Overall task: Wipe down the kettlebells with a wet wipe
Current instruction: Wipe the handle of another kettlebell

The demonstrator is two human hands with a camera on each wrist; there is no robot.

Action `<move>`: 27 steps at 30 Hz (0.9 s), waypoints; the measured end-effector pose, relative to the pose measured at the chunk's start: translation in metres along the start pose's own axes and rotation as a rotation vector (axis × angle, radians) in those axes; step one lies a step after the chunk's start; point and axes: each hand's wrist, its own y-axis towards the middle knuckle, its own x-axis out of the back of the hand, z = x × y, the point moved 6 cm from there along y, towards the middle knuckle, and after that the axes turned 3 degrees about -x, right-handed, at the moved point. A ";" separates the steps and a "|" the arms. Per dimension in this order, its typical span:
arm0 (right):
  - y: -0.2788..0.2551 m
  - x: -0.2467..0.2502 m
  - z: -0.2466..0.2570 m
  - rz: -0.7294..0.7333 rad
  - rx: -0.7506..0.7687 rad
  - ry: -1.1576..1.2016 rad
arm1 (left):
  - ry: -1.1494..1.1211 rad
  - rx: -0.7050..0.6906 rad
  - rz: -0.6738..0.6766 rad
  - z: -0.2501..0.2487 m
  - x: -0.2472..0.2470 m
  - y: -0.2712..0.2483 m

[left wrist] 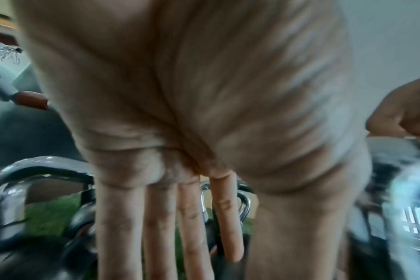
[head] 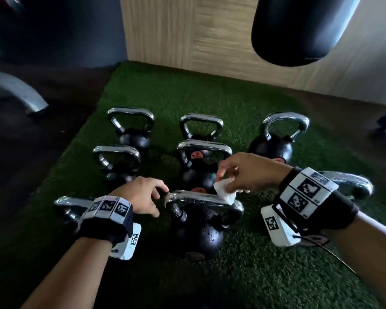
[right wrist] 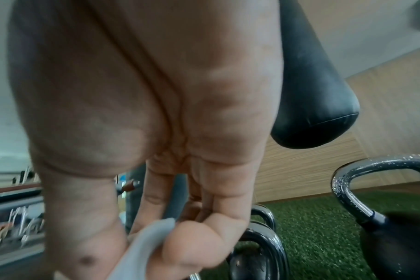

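Observation:
Several black kettlebells with chrome handles stand on green turf [head: 265, 275]. The nearest kettlebell [head: 196, 233] is at centre, its body and handle [head: 198, 197] speckled with wet drops. My right hand [head: 230, 181] pinches a white wet wipe [head: 225, 194] against the right end of that handle; in the right wrist view the wipe [right wrist: 146, 246] sits between thumb and fingers. My left hand [head: 156, 197] hovers at the handle's left end with fingers [left wrist: 161, 227] straight, holding nothing; whether a fingertip touches the chrome I cannot tell.
Other kettlebells stand behind [head: 198, 170], at far left [head: 132, 132], far right [head: 274, 141], and beside each wrist [head: 69, 208] [head: 354, 186]. A black punching bag [head: 299, 30] hangs above right. A wood-panelled wall [head: 187, 41] backs the turf; a curved metal frame leg [head: 16, 92] stands left.

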 end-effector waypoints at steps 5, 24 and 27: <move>0.001 0.001 0.005 -0.028 0.049 0.031 | -0.051 0.141 -0.018 0.011 -0.045 -0.026; -0.026 -0.033 0.022 -0.263 0.047 -0.020 | -0.104 0.180 -0.073 -0.010 -0.086 -0.025; -0.030 -0.034 0.022 -0.298 0.053 -0.016 | -0.110 0.110 -0.075 -0.015 -0.088 -0.017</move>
